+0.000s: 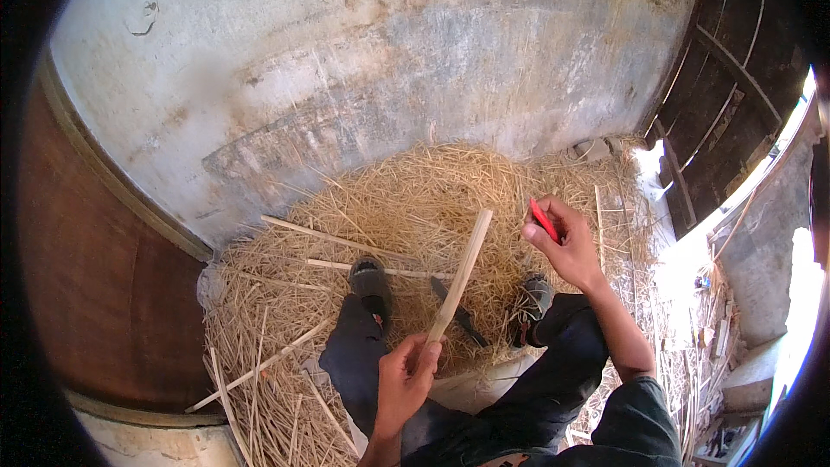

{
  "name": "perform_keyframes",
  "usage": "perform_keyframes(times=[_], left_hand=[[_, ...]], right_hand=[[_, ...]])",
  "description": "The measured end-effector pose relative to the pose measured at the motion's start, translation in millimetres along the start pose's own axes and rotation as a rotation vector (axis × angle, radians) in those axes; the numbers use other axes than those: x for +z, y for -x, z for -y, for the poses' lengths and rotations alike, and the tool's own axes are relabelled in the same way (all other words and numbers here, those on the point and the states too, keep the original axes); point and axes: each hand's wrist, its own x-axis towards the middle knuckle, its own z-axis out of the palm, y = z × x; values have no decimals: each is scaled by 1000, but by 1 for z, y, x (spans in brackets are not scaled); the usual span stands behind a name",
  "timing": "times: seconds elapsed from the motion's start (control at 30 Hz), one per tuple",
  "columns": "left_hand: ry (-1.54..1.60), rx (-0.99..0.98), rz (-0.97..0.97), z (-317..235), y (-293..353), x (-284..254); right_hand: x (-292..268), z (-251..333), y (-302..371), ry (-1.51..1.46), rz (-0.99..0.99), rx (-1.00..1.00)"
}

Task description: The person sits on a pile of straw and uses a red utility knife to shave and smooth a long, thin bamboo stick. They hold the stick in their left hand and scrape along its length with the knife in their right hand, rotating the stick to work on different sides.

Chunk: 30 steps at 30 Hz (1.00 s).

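My left hand is closed around the lower end of a pale, flat wooden strip, which looks like split bamboo. The strip tilts up and to the right, its far end free in the air. In my right hand, raised to the right of the strip's far end and apart from it, is a slim red tool. Its exact kind is hard to make out. Between my feet a dark knife lies on the straw, partly hidden behind the strip.
Loose strips lie across the straw, several more at the lower left. My shoes rest on it. A stained wall rises ahead, a brown panel stands left, and a dark slatted wooden door is at the upper right.
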Motion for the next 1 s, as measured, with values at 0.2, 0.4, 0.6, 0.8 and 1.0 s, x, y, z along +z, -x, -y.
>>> perform_keyframes(times=[0.2, 0.4, 0.6, 0.8, 1.0], left_hand=[[65, -23, 179, -16, -13, 10], [258, -250, 448, -13, -15, 13], [174, -227, 383, -21, -12, 22], [350, -259, 490, -17, -15, 11], [352, -255, 423, -23, -14, 25]], right_hand=[[23, 18, 11, -432, 85, 107], [19, 7, 16, -501, 119, 194], [18, 2, 18, -628, 6, 229], [13, 12, 21, -749, 81, 224], [19, 5, 20, -640, 14, 135]])
